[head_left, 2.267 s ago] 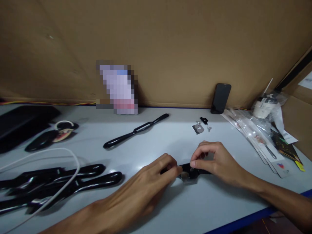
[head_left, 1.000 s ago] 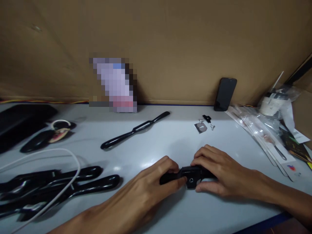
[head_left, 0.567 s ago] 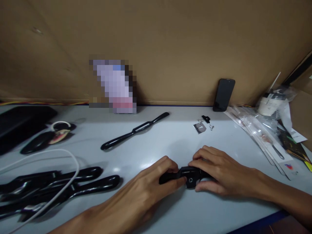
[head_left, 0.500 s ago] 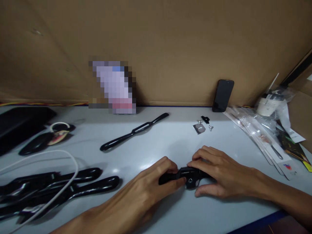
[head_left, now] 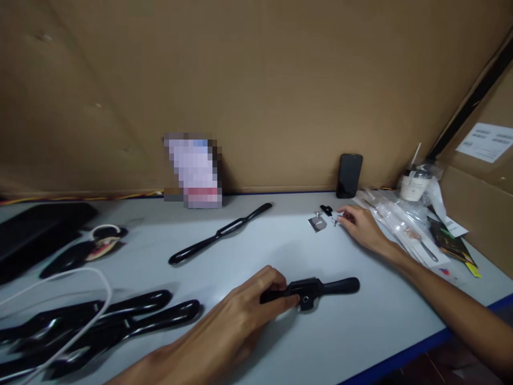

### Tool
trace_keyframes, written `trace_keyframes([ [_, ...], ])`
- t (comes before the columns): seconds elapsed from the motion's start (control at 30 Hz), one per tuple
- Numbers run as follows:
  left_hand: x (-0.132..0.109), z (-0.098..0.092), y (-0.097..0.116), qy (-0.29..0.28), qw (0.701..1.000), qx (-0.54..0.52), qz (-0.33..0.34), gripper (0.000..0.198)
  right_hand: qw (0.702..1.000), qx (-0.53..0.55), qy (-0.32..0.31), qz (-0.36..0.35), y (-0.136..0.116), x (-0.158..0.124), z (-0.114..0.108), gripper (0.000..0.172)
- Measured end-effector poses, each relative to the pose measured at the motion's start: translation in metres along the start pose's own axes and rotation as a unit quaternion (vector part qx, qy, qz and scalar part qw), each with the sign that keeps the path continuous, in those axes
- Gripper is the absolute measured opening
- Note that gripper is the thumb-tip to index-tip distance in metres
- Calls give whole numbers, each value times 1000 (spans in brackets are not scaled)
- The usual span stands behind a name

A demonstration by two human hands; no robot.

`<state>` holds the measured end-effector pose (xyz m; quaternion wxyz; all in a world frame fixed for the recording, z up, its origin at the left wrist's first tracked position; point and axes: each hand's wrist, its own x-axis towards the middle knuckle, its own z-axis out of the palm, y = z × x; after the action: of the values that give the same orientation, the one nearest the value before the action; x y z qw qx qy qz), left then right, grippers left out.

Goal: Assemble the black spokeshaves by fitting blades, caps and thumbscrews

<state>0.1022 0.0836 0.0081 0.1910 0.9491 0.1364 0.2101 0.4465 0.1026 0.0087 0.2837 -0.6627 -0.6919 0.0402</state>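
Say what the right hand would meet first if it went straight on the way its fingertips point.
Most likely the small silver wing screw, just beyond the fingertips of the right hand. Depth is hard to judge, so it might pass above it instead.

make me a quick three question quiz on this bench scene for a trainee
1. Multiple choice: what does the left hand hold?
a) a white cable
b) a glossy black two-handled tool
c) a clear plastic packet

2. True or false: the black rectangular smartphone stands on end at the brown cardboard wall.

3. Fill in: beside a small silver wing-shaped screw are the fingertips of the ____.

Key: 1 b; 2 true; 3 right hand.
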Motion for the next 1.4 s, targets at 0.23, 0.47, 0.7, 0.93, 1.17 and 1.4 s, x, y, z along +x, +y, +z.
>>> trace_keyframes([
  [0.23, 3, 4, -3, 6, 1000, 9, 12, 64, 1000, 3, -12, 1, -10, -2, 13, 12],
  [0.47, 2, 6, -3, 15, 1000, -4, 14, 68, 997, 74, -36, -2, -37, -11, 3, 17],
  [0.7, -3, 11, -7, 12, 1000, -9, 10, 81, 956, 263, -118, -43, -92, -52, -9, 9],
  [0.93, -5, 11, -4, 27, 999, -16, 27, 86, 946, 291, -122, -79, -105, -74, -3, 12],
  [1.17, -5, 10, -1, 34, 999, -18, 21, 78, 944, 286, -129, -101, -105, -75, -1, 13],
  [1.4, -3, 10, -2, 25, 999, -25, 20, 77, 953, 192, -85, -219, -110, -80, 2, 16],
])
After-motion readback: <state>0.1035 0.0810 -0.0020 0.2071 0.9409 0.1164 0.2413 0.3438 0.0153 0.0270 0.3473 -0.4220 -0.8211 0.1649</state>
